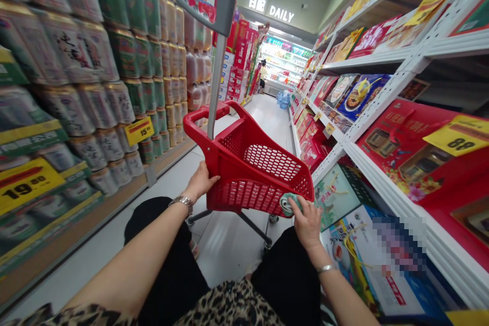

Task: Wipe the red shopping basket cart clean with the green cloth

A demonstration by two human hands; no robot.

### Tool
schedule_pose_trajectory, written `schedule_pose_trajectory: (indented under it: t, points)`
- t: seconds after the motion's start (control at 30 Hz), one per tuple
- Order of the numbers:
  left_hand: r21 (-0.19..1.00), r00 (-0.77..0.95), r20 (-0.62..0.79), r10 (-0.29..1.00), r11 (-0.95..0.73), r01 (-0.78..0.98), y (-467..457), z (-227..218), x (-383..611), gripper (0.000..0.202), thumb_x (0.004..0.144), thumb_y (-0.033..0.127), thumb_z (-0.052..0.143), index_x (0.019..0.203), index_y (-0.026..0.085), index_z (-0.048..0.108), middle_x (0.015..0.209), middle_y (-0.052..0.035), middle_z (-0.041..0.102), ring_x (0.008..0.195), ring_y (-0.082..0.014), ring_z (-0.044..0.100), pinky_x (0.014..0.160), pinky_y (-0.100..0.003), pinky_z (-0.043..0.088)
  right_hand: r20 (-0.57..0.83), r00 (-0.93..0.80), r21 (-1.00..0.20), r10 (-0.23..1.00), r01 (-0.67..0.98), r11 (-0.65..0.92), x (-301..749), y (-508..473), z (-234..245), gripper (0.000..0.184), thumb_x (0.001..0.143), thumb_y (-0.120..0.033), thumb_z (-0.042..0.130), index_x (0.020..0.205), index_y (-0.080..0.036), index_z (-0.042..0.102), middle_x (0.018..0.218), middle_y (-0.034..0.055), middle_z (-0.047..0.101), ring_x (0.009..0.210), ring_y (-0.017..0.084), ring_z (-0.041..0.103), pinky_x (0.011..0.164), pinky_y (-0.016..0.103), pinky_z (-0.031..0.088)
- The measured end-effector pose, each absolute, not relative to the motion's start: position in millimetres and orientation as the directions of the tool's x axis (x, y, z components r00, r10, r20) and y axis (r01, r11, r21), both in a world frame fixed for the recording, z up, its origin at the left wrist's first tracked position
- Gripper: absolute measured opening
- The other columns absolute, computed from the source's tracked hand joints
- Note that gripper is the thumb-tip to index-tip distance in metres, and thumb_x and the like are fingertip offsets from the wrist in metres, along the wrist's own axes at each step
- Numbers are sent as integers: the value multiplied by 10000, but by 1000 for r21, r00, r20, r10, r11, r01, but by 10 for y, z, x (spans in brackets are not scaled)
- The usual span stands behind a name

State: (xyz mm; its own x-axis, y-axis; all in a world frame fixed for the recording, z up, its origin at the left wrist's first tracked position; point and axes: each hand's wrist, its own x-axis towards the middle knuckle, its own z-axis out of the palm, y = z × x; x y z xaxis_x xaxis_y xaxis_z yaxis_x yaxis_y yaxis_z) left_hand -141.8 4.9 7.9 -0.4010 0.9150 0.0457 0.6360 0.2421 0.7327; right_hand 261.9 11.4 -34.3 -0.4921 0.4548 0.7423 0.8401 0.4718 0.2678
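As hands (200,181) (307,221) hold it, the basket (250,163) lies between.

Basket (263,163): red plastic, glossy, smooth rim, walls pierced with small holes.
Pole (217,76): grey metal, matt; the grip above looks like dark plastic.
Can (287,204): shiny metal end, green printed side.
Watch (183,202): polished metal band.
Bracelet (325,268): thin metal, shiny.
Floor (225,244): pale tiles, smooth, glossy, with reflections.
Shelves (454,45): white painted metal, smooth; uprights with rows of slots.
Can packs (95,61): clear plastic film, shiny and wrinkled.
Boxes (405,147): printed cardboard, glossy.
Price tags (139,131): yellow paper, matt.
Trousers (290,270): black cloth, matt.
Top (229,305): leopard-print cloth, soft looking, matt.
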Motion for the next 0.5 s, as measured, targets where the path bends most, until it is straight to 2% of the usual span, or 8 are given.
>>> schedule_pose_trajectory:
  t: [0.13,0.23,0.33,0.5]
  points:
    - [729,-403,46,914,245,639,51,92,-1398,549,790,330,685,1237,162,413,1159,-142,663,1049,-302,678,880,-406,526,727,-441,267,526,888,375,2902,37,-440,442,868,-31,503,1168,-264,730,1180,113,660,991,245,523,800,360,353]
    - [732,-403,44,914,245,636,51,91,-1390,550,793,323,677,1245,164,405,1161,-141,662,1044,-298,676,875,-404,525,725,-458,296,514,881,368,2815,48,-539,436,863,-25,493,1154,-246,732,1164,125,661,973,251,513,779,367,355]
    - [733,-408,42,912,249,632,47,87,-1387,549,794,329,677,1242,164,406,1165,-145,660,1046,-297,677,879,-405,524,725,-516,312,455,836,451,2503,90,-669,415,874,-36,511,1143,-259,734,1151,117,670,962,247,503,784,374,350]
    - [729,-414,51,909,249,637,41,72,-1396,550,781,333,692,1227,164,417,1156,-152,668,1033,-305,683,880,-414,526,698,-639,291,324,666,687,1734,88,-724,323,904,-81,583,1126,-258,739,1164,108,687,987,241,502,815,372,329]
